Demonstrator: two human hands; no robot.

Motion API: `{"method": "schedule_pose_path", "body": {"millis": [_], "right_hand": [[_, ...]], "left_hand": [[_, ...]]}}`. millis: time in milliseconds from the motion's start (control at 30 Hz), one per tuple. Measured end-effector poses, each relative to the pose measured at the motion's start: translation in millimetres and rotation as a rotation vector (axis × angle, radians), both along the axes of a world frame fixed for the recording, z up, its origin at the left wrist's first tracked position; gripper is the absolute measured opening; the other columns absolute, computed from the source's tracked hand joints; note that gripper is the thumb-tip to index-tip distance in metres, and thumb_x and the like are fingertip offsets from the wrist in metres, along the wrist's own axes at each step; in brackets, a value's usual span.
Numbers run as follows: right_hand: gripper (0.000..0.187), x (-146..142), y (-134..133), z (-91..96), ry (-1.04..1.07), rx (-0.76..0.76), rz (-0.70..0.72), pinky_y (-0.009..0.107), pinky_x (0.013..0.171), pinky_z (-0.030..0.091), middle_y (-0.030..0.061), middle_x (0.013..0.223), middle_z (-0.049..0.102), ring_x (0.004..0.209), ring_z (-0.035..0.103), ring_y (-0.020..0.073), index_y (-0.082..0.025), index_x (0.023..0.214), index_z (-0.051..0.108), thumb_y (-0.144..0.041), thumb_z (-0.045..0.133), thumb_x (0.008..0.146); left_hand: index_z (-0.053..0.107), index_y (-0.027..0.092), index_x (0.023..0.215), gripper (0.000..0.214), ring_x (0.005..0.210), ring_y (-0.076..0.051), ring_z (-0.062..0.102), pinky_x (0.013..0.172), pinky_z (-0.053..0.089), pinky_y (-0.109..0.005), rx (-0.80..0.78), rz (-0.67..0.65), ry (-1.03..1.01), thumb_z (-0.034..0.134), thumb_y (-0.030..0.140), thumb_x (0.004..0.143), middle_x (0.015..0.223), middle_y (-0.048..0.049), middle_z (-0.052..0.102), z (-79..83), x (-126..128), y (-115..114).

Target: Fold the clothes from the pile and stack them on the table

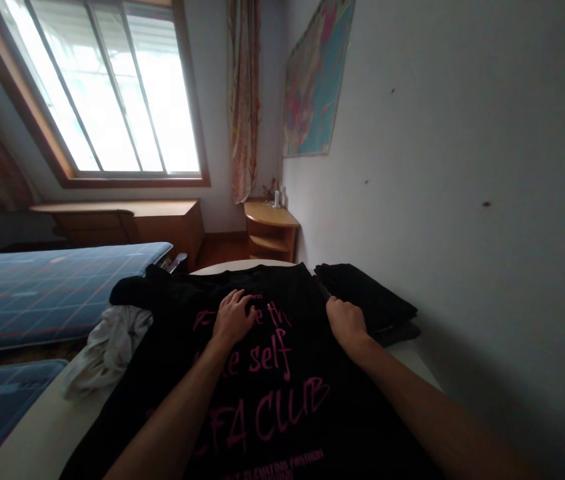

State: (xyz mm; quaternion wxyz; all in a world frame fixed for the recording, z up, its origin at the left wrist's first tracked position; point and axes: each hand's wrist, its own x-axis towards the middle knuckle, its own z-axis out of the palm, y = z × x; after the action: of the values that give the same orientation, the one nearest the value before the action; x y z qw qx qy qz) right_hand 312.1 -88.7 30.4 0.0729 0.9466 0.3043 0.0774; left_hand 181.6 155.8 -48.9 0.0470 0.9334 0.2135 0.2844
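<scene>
A black T-shirt with pink lettering lies spread over a pale table. My left hand rests on its printed front, fingers stretched out and slightly apart, covering some letters. On the right side of the shirt, my right hand is closed on the dark fabric at its edge; a short strip of cloth sticks out beyond the fingers. Just past that hand sits a stack of folded black clothes. A crumpled whitish cloth lies at the left, partly under the shirt's sleeve.
Blue plaid mattresses stand close along the left of the table. A white wall bounds the right, with a map on it. Beyond are a corner shelf, a wooden desk and a window.
</scene>
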Motion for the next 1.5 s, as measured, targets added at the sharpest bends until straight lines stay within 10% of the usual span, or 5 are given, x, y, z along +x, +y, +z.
{"method": "schedule_pose_path", "body": {"millis": [500,833,1000,1500], "right_hand": [[0.032,-3,0,-0.7,-0.166,-0.082,0.193,0.026,0.066,0.054,0.0177,0.101,0.065,0.086,0.072,0.024,-0.011,0.104,0.066,0.001,0.039,0.092],[0.039,-8,19,7.2,-0.103,-0.085,0.147,0.03,0.069,0.056,0.0227,0.105,0.066,0.091,0.071,0.0277,-0.006,0.098,0.073,0.005,0.036,0.09],[0.033,2,48,6.6,-0.04,0.008,0.247,0.03,0.072,0.054,0.0184,0.106,0.067,0.093,0.071,0.0264,-0.01,0.106,0.069,-0.001,0.039,0.094],[0.032,6,86,-43.5,0.002,0.212,0.292,0.036,0.087,0.044,0.0123,0.116,0.063,0.106,0.057,0.0262,-0.019,0.119,0.065,-0.033,0.043,0.1]], "left_hand": [[0.056,0.022,0.136,0.043,0.123,-0.026,0.056,0.103,0.044,-0.04,0.025,0.094,0.235,0.042,0.038,0.099,0.149,-0.0087,0.049,21.5,3,3],[0.066,0.015,0.116,0.028,0.11,-0.031,0.065,0.089,0.051,-0.045,-0.054,0.322,0.557,0.045,0.019,0.097,0.114,-0.0169,0.07,65.4,10,89],[0.065,0.014,0.113,0.03,0.103,-0.022,0.065,0.09,0.054,-0.044,-0.078,0.301,0.664,0.059,0.038,0.096,0.115,-0.0089,0.067,69.5,11,108],[0.069,0.015,0.108,0.036,0.108,-0.03,0.067,0.084,0.052,-0.037,-0.081,0.36,0.54,0.036,0.015,0.095,0.115,-0.0175,0.069,59.5,18,135]]}}
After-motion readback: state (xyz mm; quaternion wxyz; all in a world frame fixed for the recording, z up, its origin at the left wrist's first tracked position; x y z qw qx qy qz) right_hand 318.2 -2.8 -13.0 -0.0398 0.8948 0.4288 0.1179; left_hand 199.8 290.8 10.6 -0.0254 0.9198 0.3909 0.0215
